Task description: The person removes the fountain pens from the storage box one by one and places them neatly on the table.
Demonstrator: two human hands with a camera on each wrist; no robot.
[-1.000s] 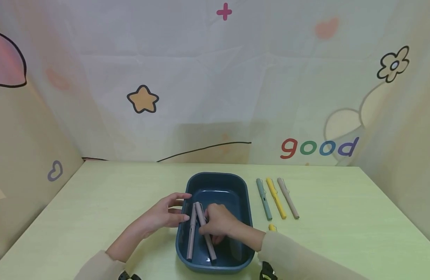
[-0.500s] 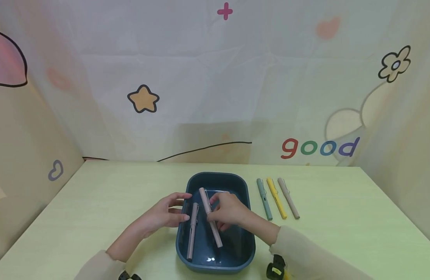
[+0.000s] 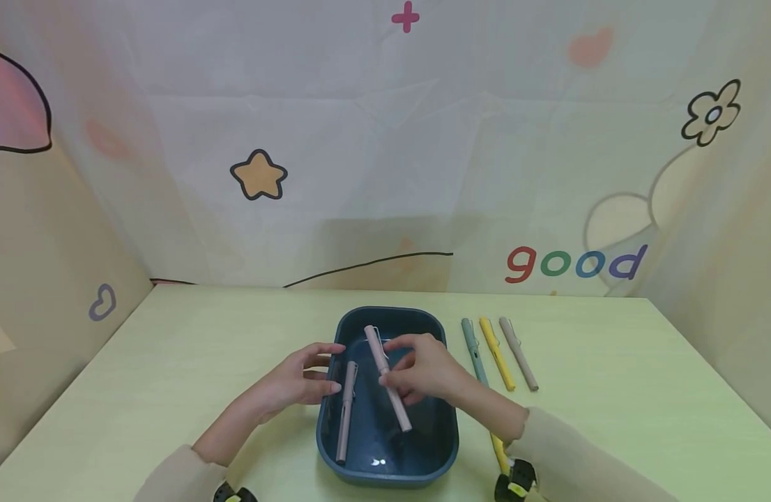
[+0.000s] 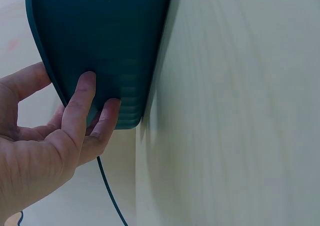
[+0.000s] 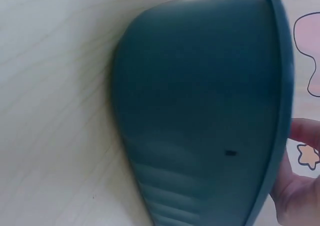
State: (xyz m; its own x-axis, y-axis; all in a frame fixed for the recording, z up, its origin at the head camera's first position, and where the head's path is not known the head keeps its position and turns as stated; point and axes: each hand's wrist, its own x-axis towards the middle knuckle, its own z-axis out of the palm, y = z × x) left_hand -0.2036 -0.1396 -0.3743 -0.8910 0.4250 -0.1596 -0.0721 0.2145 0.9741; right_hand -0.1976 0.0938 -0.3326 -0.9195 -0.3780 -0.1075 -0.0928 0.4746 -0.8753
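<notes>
A dark blue plastic bin stands on the table. My left hand grips its left rim, and in the left wrist view fingers lie against the outer wall. My right hand pinches a pale pink-purple clip pen near its middle, tilted over the bin's inside. A second, similar mauve pen lies inside along the left wall. In the right wrist view the bin's outer side fills most of the picture and hides the held pen; part of the right hand shows beyond the rim.
Right of the bin a teal pen, a yellow pen and a grey pen lie side by side on the table. Another yellow pen lies nearer, partly hidden by the right forearm. A printed cloth stands behind.
My right hand has lifted the pale pen from beside the mauve pen and carried it up and to the right. My left hand stays at the bin's left rim.
</notes>
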